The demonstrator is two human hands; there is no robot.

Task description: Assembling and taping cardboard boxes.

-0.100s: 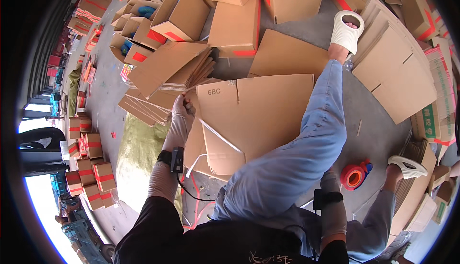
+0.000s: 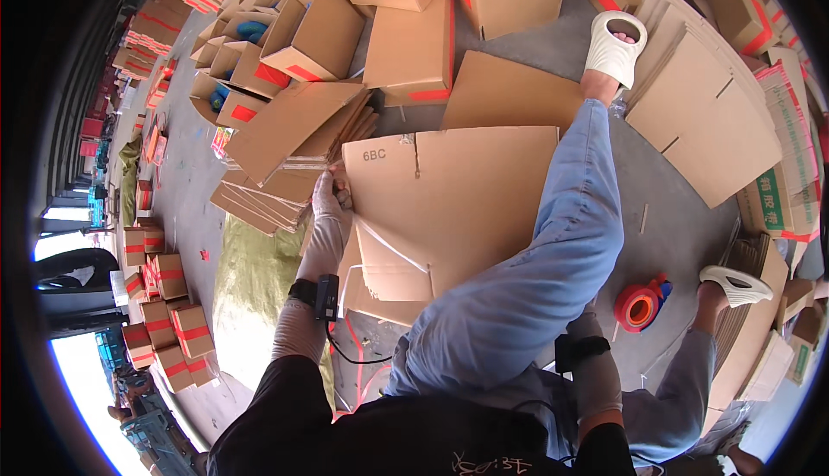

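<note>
A flattened brown carton (image 2: 466,191) lies under and beside my bent left leg, its top edge slotted. My left hand (image 2: 333,189), in a pale sleeve, is at its left edge with the fingers curled closed. What they hold, if anything, is hidden. A white strap (image 2: 393,245) runs slantwise across the carton's lower left part, starting close to this hand. Beyond the hand lies a stack of flattened cartons (image 2: 298,126). Of my right arm only the forearm (image 2: 596,368) shows; the hand is hidden behind my leg.
Open boxes (image 2: 315,27) with blue things in some stand at the far left. More flat cartons (image 2: 704,105) are piled at right. A red tape roll (image 2: 639,308) lies on the floor right of my leg. A greenish woven sheet (image 2: 259,277) lies at left.
My left hand has come in against the carton's left edge. A thin strip that ran from its fingers along the carton's top left corner no longer shows. The view has shifted slightly.
</note>
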